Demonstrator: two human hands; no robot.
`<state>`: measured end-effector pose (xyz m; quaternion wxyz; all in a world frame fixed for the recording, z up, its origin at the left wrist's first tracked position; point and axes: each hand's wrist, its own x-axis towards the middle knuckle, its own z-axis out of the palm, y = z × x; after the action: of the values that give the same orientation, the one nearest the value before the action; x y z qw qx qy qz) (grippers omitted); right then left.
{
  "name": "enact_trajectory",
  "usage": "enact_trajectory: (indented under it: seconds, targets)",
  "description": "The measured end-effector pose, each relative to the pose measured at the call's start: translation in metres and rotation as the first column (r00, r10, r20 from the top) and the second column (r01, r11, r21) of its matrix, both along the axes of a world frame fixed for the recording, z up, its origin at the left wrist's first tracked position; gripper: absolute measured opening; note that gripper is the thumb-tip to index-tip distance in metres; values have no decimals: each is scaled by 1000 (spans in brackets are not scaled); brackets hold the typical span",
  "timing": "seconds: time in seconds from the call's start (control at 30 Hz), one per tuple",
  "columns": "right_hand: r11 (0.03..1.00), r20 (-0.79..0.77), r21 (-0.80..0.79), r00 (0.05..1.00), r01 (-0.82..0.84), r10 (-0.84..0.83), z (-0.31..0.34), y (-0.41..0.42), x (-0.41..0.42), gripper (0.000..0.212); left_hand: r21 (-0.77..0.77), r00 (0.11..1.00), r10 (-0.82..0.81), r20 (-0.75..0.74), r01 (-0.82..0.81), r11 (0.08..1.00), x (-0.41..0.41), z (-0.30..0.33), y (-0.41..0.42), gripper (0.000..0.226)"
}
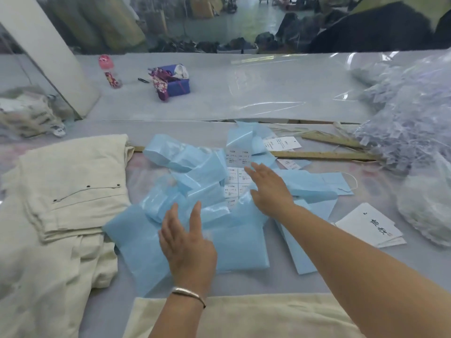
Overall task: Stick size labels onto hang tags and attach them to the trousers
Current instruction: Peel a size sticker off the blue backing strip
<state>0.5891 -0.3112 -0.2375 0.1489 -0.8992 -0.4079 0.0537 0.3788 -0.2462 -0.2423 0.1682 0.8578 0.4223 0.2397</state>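
Both hands, left and right, flat and empty at frame centre, should part blue backing strips gently, exposing the size labels.

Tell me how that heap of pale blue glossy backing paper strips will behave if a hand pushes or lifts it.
The pale blue glossy backing paper strips are curled and folded over each other, so they are probably thin, light and floppy. Their sheen suggests a slick surface, so pushed strips would likely slide and scatter. The open left hand and right hand would likely lift only some.
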Motion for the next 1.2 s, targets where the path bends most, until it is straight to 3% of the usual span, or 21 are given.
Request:
enact_trajectory:
  seconds: [0.07,0.17,0.27,0.43,0.5,0.57,0.7,0.8,0.97,1.07,1.2]
  targets:
    - [990,-66,-135,997,38,-47,-4,20,6,61,56,1000,3,14,-4,998,-1,-1,2,83]
    - [915,-45,-297,953,273,-299,-7,43,6,74,105,1000,-7,18,6,994,-1,-2,4,91]
    - [867,-71,-379,924,324,-376,-7,59,4,64,91,1000,-7,21,5,996,0,1,8,92]
    - [849,-218,-349,847,396,-485,-5,69,3,56,33,997,-43,63,41,999,5,9,10,81]
    - [860,-238,-259,834,439,-497,-8,72,0,62,33,995,-67,79,64,997,9,14,7,76]
    - [853,-363,-118,777,509,-514,-12,70,-3,60,47,991,-102,91,98,994,13,19,5,70]
    - [797,-667,103,636,595,-389,-10,54,-2,68,109,976,-188,105,177,978,21,28,5,52]
    - [666,-861,260,480,699,-168,0,30,-4,55,185,954,-267,138,240,953,30,37,12,29]
    - [605,-898,422,403,675,176,23,-3,-17,44,84,892,-405,203,396,914,58,56,34,26]
    - [657,-886,464,334,595,322,37,-17,-24,43,37,879,-445,169,446,894,76,68,41,31]
    - [727,-860,507,327,463,392,51,-30,-29,39,6,854,-491,172,497,868,82,75,36,34]
